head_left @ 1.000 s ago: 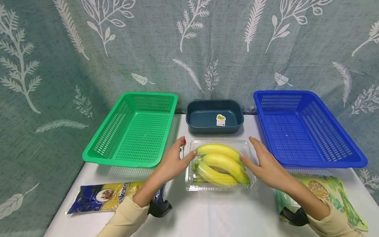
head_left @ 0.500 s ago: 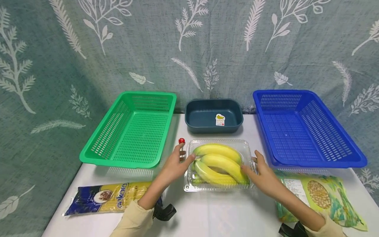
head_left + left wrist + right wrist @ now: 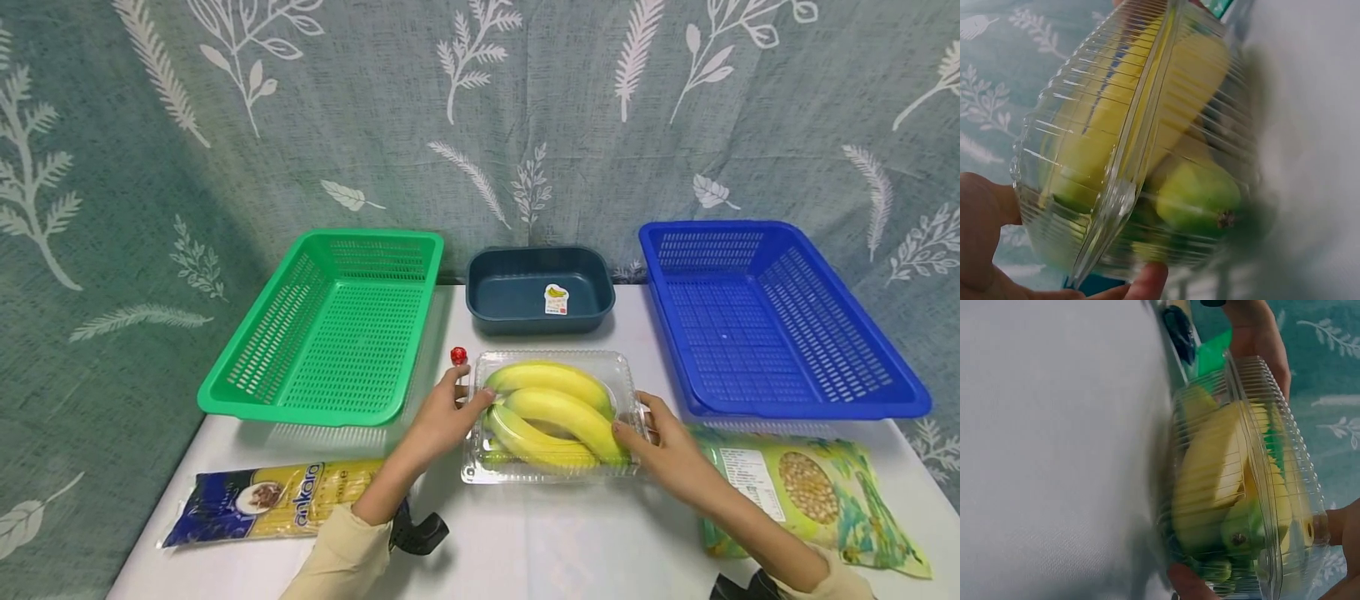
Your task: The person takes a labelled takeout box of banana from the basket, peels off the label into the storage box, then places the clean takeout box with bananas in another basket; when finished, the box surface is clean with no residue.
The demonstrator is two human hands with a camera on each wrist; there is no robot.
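Note:
A clear plastic clamshell box (image 3: 615,375) with several bananas (image 3: 566,414) inside lies at the middle of the white table in the head view. My left hand (image 3: 442,423) grips its left side, and my right hand (image 3: 670,448) grips its right side. Both thumbs rest on the lid in the head view. In the left wrist view a fingertip (image 3: 1150,280) touches the box's lower part. The right wrist view likewise has a fingertip (image 3: 1188,581) at the lower part. Whether the box is off the table I cannot tell.
Behind the box stands a dark teal tub (image 3: 540,325) with a banana sticker. A green basket (image 3: 315,412) is at left, a blue basket (image 3: 810,408) at right. A pasta pack (image 3: 273,502) lies front left, a green-yellow bag (image 3: 810,492) front right. A small red object (image 3: 458,356) sits near my left hand.
My right hand has come down from above the box's right edge and its fingers have closed on that side. My left hand has also settled onto the left side.

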